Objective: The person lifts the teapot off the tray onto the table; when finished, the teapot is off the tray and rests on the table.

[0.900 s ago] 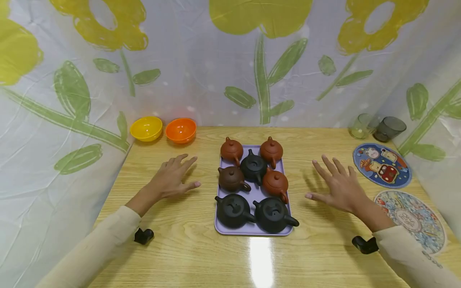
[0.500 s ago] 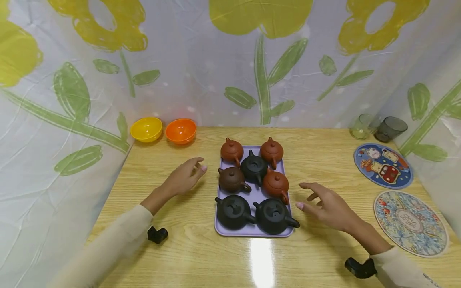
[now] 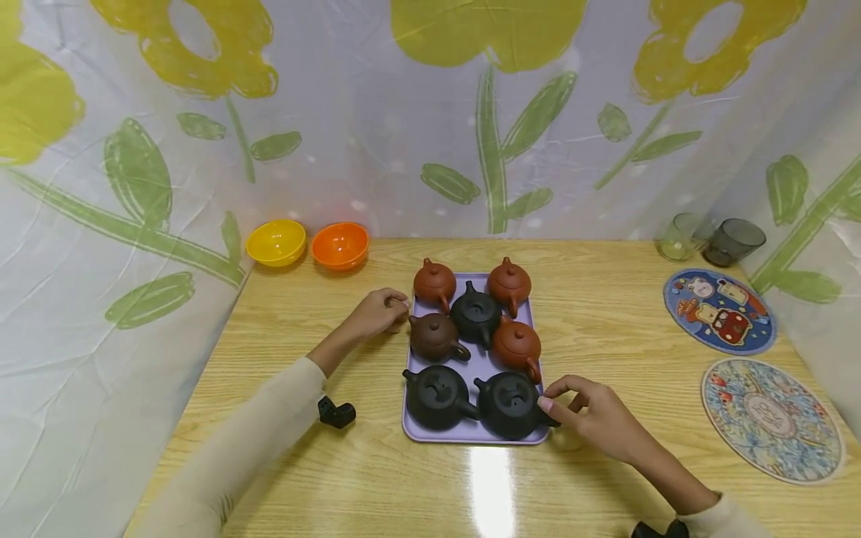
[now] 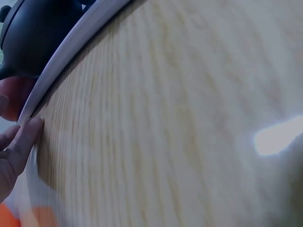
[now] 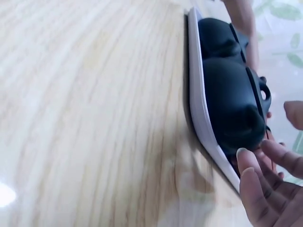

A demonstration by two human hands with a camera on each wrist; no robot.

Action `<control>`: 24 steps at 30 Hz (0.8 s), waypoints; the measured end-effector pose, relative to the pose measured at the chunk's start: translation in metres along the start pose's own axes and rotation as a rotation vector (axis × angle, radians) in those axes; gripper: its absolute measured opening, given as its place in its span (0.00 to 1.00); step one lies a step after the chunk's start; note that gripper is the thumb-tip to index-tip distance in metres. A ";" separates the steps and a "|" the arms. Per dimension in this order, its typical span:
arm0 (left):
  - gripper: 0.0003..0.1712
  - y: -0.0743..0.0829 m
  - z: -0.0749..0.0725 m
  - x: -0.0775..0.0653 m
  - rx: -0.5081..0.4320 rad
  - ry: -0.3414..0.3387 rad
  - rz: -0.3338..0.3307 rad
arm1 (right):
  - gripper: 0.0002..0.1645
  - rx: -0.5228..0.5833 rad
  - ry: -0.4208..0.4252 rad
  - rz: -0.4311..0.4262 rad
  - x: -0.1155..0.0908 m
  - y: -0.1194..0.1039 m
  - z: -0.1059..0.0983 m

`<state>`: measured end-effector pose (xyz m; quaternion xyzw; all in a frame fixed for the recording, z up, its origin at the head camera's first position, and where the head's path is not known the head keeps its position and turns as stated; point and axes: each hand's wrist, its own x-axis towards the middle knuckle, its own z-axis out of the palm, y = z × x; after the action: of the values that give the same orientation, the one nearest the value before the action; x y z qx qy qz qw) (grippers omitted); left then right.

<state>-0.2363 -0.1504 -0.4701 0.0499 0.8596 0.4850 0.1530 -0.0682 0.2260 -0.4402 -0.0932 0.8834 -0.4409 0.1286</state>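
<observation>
A lilac tray (image 3: 471,432) holds several teapots. Two black teapots (image 3: 437,396) sit in its front row, a dark brown teapot (image 3: 433,338) and a reddish teapot (image 3: 516,345) behind them. Another black teapot (image 3: 475,314) lies in the middle, with two reddish teapots (image 3: 434,284) at the back. My left hand (image 3: 378,314) is at the tray's left edge, fingers loosely bent; in the left wrist view its fingertips (image 4: 31,130) are beside the rim. My right hand (image 3: 595,418) is at the right edge, its thumb over the front right teapot's handle. Fingertips (image 5: 248,163) hover near the rim there.
At the back left stand a yellow bowl (image 3: 276,243) and an orange bowl (image 3: 340,246). Two glasses (image 3: 733,240) are at the back right. Below them lie a blue round mat (image 3: 720,311) and a floral round mat (image 3: 773,420). A printed curtain (image 3: 377,127) hangs behind the table.
Both hands have moved inward, from spread fingers on either side to the tray's edges, their fingers bending. The right hand also came toward the front. The tray and teapots have stayed in place.
</observation>
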 end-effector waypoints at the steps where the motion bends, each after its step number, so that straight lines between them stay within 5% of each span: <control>1: 0.23 0.001 0.002 0.003 -0.015 -0.004 -0.007 | 0.15 -0.004 -0.002 0.010 0.000 0.000 0.001; 24: 0.22 0.007 0.013 0.024 -0.081 -0.034 -0.064 | 0.13 0.079 -0.022 -0.037 -0.004 0.010 0.019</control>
<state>-0.2558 -0.1310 -0.4757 0.0244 0.8376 0.5135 0.1847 -0.0588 0.2189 -0.4579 -0.1092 0.8620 -0.4765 0.1340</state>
